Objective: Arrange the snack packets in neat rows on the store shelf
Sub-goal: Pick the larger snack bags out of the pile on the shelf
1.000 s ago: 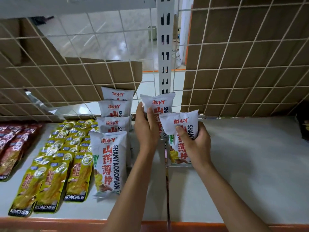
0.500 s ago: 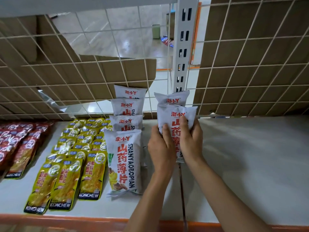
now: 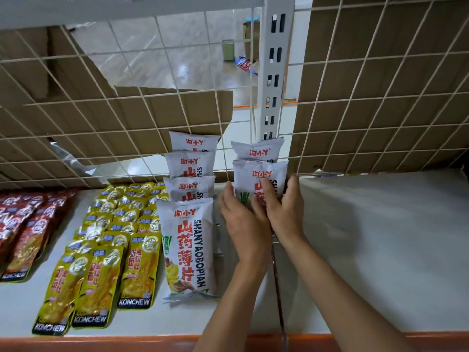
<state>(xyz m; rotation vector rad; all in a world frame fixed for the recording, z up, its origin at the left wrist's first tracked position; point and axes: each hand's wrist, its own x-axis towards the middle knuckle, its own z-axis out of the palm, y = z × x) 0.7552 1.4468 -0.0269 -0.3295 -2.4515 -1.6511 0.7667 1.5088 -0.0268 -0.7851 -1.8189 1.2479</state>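
Two white snack packets stand one behind the other at the shelf's back, next to the upright post. My left hand [image 3: 242,224] holds the front white packet [image 3: 256,175] by its lower left edge. My right hand [image 3: 285,207] grips its right side, with a finger across the front. The rear white packet [image 3: 258,151] leans on the wire mesh. To the left, a row of several white packets runs forward, ending in the front packet [image 3: 187,247].
Yellow Konchew packets [image 3: 101,252] lie in overlapping rows left of the white ones, and red packets [image 3: 22,224] lie at the far left. The white shelf [image 3: 380,237] stretches to the right. A wire mesh back [image 3: 355,97], an upright post [image 3: 272,72] and an orange front edge [image 3: 127,342] bound it.
My right hand carried its white packet left and back, setting it in front of the rear packet. My left hand left the rear packet and took hold of the front one.
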